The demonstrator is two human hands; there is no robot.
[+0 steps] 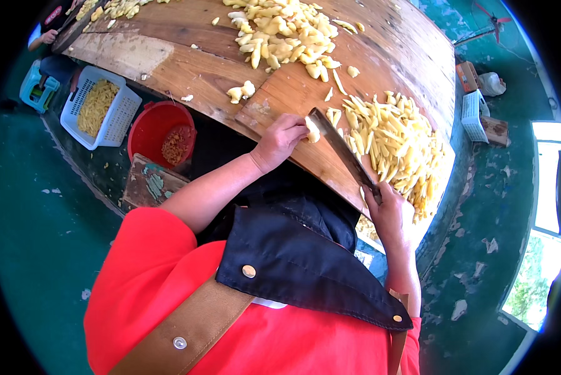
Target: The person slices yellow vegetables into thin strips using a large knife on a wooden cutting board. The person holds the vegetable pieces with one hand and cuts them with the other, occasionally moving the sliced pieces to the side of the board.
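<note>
My left hand (280, 140) pinches a pale piece of peeled ginger (313, 130) in its fingertips above a wooden cutting board (266, 105). My right hand (393, 211) grips the handle of a long, dark-bladed knife (343, 151). The blade slants up and left across the board, its far end close beside the held piece; whether they touch I cannot tell. Right of the blade lies a large heap of cut ginger strips (397, 140). Beyond the board spreads a pile of whole peeled ginger (289, 35), and a loose knob (241, 92) lies left of the board.
Below the table's left edge stand a red bucket (144, 136) with scraps, a white plastic basket (128, 110) of cut ginger and a wooden stool (139, 183). A co-worker's hand (49, 36) is at the far left. Another basket (473, 115) stands on the floor at right.
</note>
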